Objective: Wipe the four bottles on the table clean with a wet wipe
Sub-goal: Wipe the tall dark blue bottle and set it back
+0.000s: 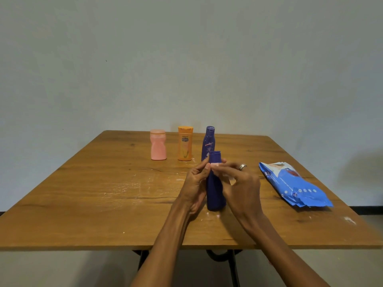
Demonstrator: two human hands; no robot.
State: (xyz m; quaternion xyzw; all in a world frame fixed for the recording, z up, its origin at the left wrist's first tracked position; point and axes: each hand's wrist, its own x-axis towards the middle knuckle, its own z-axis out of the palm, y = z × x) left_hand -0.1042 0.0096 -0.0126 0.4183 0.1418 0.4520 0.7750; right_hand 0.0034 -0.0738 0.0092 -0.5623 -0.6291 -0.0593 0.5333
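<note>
A dark blue bottle (215, 193) stands upright near the middle of the wooden table (103, 199). My left hand (196, 183) grips its neck from the left. My right hand (240, 183), with a ring on one finger, holds a small white wet wipe (229, 179) against the bottle's upper part from the right. Behind, in a row at the far edge, stand a pink bottle (158, 144), an orange bottle (185, 143) and a second dark blue bottle (207, 141).
A blue wet-wipe packet (294, 185) lies on the table to the right of my hands. White smears and scratches mark the tabletop left of the held bottle. A plain wall rises behind the table.
</note>
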